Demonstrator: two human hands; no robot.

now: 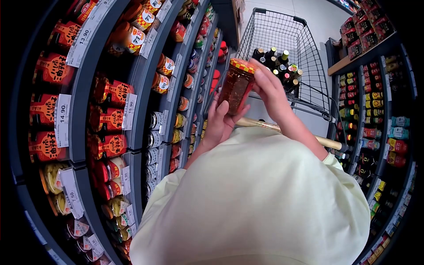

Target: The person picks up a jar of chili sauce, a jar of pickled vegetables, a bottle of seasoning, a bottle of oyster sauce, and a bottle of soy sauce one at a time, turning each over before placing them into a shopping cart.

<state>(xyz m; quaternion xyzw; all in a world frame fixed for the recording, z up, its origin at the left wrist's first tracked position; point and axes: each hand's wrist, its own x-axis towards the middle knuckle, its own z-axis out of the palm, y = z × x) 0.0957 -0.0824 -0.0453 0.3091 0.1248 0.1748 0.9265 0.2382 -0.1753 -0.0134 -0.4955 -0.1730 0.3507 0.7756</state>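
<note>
Jar: here it is, the jar (234, 90), up in the hands toward 1 o'clock from mid-view, dark red-brown inside, its top leaning toward 1 o'clock.
Lid: the checked red-and-yellow lid (243, 65) sits on top.
Left hand: the left hand (218, 121) has it, grasping the lower part from 7 o'clock, thumb across the front!
Right hand: the right hand (268, 84) comes in from 3 o'clock, fingers bent against the lid and upper side; whether it grips or merely steadies, I can't tell.
Cart: beyond the jar, toward 1 o'clock, stands the wire cart (319, 55), with a cluster of bottles (282, 66) inside, at the jar's 2 o'clock.
Handle: the pale handle (331, 142) runs under the right forearm, out to 4 o'clock.
Shelves: at 9 o'clock, orange-labelled jars (46, 145) line up by a 14.90 price tag (63, 115); at 3 o'clock, yellow-labelled bottles (374, 97).
Shirt: pale green shirt (256, 198), filling 6 o'clock.
</note>
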